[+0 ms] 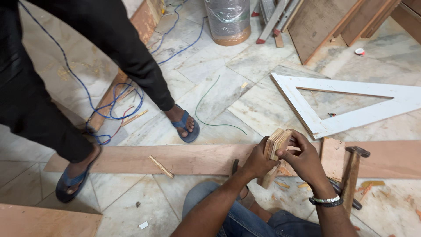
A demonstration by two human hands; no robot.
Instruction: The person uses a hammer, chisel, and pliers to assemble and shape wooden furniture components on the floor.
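Note:
Both my hands hold a small stack of thin plywood pieces (277, 141) upright above a long wooden plank (175, 159) on the marble floor. My left hand (258, 159) grips the stack from the left side. My right hand (303, 158), with a beaded and a black wristband, pinches the stack's right edge with thumb and fingers. Another wood block (268, 176) stands under my hands, partly hidden. My knee in blue jeans (245, 215) is below.
Another person in black with blue sandals (186, 125) stands at the left, one foot near the plank. A hammer (351, 175) leans at my right. A white wooden triangle (346, 105), blue wires (118, 101), a green wire (210, 109), boards and a wrapped roll (228, 19) lie around.

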